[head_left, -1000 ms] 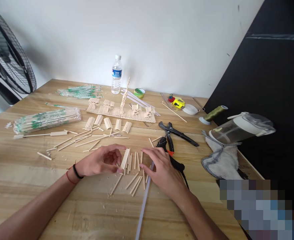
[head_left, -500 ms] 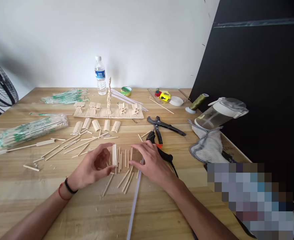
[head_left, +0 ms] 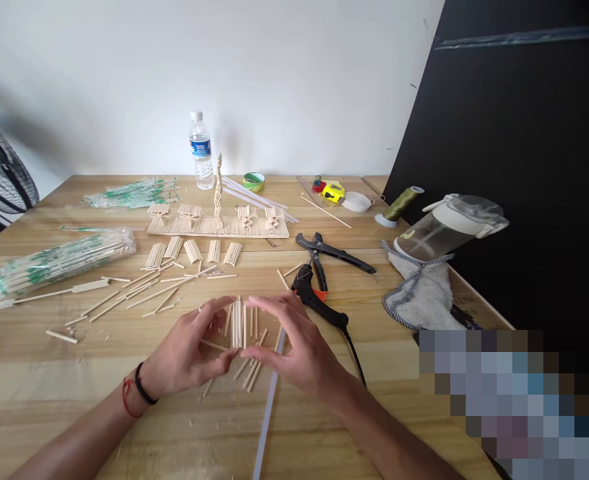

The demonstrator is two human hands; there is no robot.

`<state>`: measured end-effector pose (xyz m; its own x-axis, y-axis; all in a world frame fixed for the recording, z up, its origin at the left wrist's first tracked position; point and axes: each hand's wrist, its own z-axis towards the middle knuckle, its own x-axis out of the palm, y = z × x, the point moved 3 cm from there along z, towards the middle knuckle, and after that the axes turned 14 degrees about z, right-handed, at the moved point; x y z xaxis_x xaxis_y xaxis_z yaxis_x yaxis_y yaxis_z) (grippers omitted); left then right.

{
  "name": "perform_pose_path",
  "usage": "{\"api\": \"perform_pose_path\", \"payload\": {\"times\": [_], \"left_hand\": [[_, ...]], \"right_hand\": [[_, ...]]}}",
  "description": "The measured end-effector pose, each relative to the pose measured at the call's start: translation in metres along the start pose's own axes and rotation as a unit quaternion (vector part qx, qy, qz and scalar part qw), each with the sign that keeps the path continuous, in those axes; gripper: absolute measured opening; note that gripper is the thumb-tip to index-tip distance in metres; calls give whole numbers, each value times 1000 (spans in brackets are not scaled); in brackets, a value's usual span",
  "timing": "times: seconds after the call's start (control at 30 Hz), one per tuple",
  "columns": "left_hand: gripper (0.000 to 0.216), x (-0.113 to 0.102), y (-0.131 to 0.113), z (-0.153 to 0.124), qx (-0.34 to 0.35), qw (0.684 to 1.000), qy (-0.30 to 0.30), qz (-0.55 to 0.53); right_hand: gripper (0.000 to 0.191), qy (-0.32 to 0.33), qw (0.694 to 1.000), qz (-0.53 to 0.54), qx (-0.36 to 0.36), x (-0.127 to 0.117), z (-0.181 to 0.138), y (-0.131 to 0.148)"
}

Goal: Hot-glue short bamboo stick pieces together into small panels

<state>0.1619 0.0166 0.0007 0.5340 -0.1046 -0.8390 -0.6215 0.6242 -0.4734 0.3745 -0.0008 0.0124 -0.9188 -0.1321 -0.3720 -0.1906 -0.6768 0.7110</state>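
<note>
Over the front middle of the table, my left hand [head_left: 194, 347] grips a small panel of wooden sticks [head_left: 237, 325] upright between thumb and fingers. My right hand [head_left: 294, 340] pinches a single short wooden stick [head_left: 245, 327] by its ends, right beside the panel's right edge. Whether stick and panel touch is hard to tell. Several loose cut sticks [head_left: 258, 370] lie beneath and between the hands, partly hidden by them. Behind the hands stand several finished small stick panels [head_left: 193, 251] in a row.
A stick model [head_left: 214, 228] with a thin tower stands farther back, near a water bottle [head_left: 201, 157]. At right lie a black glue gun [head_left: 319, 300], cutters [head_left: 339, 253] and a clear cup [head_left: 434, 230] on a cloth. Bagged sticks [head_left: 69, 260] are at left; a glue strip [head_left: 269, 413] lies in front.
My right hand has moved left and now holds a stick against or close by the panel's side. The left hand has shifted slightly right and down with the panel.
</note>
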Motion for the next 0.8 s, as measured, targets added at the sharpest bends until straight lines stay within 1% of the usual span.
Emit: {"api": "perform_pose_path", "payload": {"times": [0.13,0.53,0.8], "left_hand": [[64,0,-1,0,-1,1000,3,-8],[63,1,-1,-1,-1,999,20,-30],[63,1,-1,0,2,999,24,-31]], "right_hand": [[65,-9,1000,-2,-3,-1,1,1],[61,-4,1000,3,-11,0,1,1],[63,-2,1000,5,-12,0,0,0]]}}
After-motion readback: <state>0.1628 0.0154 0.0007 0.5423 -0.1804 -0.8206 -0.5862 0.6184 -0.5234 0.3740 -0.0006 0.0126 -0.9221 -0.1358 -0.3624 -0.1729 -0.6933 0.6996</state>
